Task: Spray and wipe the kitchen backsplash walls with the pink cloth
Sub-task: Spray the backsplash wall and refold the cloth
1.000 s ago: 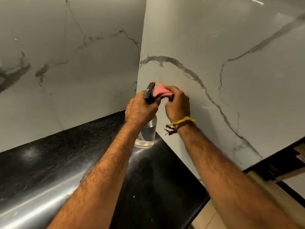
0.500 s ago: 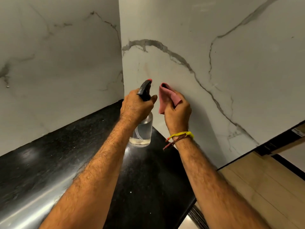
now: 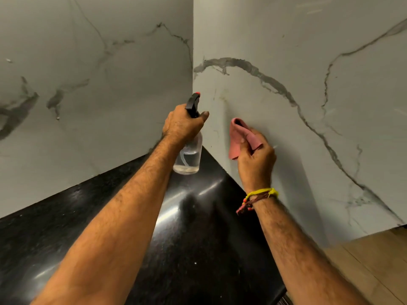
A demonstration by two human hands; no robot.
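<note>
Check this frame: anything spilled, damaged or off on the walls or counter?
Faint yellowish streaks mark the right wall near the corner, at about, above the pink cloth; they look like grime, not marble veining. No spill shows on the black counter. The spray bottle looks intact.

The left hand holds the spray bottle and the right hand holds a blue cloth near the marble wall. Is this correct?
Not quite: the head view shows the cloth in the right hand is pink, not blue. The left hand holds the spray bottle, as stated.

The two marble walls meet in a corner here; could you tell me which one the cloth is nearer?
The right wall, with the thick grey arching vein. The right hand holds the pink cloth close before it; the left wall lies beyond the spray bottle.
</note>
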